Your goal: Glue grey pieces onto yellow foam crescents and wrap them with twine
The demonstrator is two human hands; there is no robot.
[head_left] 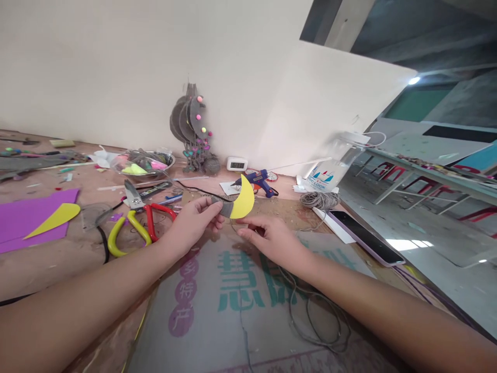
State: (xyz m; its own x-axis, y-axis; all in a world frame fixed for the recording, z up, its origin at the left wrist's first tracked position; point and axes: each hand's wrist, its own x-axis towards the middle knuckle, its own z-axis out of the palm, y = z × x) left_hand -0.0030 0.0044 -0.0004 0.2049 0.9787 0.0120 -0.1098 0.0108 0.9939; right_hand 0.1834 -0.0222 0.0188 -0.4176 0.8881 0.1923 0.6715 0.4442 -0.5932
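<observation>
The left hand (pixel 197 219) pinches, between thumb and fingers, one end of a flat, bright yellow crescent cut-out (pixel 245 199) where thin grey cord (pixel 227 209) covers it, held above a translucent sheet printed with green and purple characters (pixel 205 344), while the right hand (pixel 278 239) is just below, thumb and forefinger narrowly spaced (whether they grip the cord, I cannot tell). This looks like winding, so each turn is best laid snug beside its neighbour, under light, even tension that spares the thin cut-out from creasing, with the loose loops (pixel 324 343) kept from snagging.
</observation>
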